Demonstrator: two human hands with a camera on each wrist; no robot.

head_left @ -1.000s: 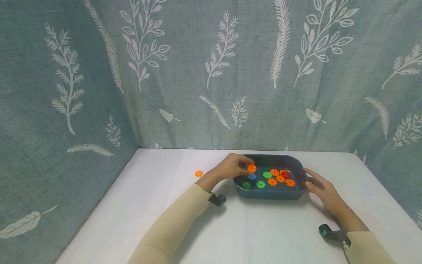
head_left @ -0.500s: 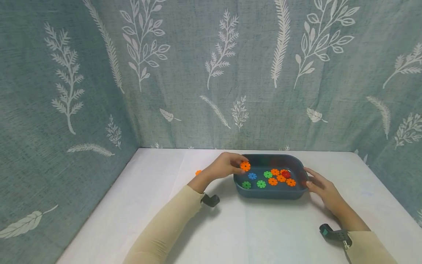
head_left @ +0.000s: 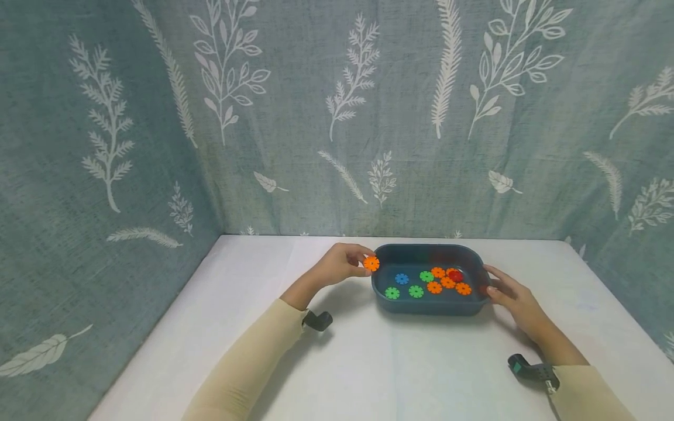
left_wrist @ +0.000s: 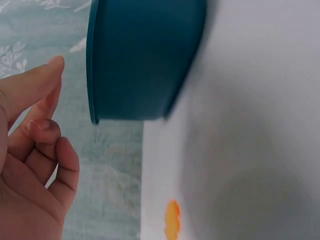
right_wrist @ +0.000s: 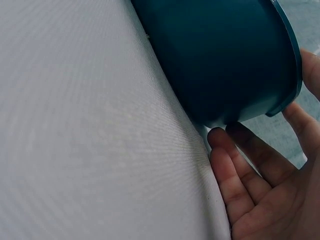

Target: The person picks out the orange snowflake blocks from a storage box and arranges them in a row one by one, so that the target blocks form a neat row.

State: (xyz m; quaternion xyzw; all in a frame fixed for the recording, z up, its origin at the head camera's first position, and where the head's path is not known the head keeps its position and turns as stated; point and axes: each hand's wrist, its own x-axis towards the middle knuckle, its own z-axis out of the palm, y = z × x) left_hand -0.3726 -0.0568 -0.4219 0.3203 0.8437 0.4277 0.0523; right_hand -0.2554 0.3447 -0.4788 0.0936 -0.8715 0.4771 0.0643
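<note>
In the head view my left hand [head_left: 337, 266] pinches an orange flower-shaped disc [head_left: 371, 264] between thumb and fingers, at the left rim of a dark teal tray [head_left: 432, 308]. Its palm shows in the left wrist view, where the disc is hidden. My right hand [head_left: 513, 298] holds the tray's right end, thumb and index finger at the rim. In the right wrist view its other fingers [right_wrist: 262, 155] lie against the outer wall. Inside the tray are a blue disc [head_left: 402, 279], several green discs [head_left: 416, 291], several orange discs [head_left: 434, 287] and something red [head_left: 455, 276].
Another orange disc [left_wrist: 172, 220] lies on the white table [head_left: 337, 368], seen in the left wrist view and hidden in the head view. Teal leaf-patterned cloth [head_left: 295, 175] stands behind the table and at its sides.
My left hand has moved left with the orange disc, from inside the tray to its left rim, and now covers the table disc in the head view. My right hand stays on the tray.
</note>
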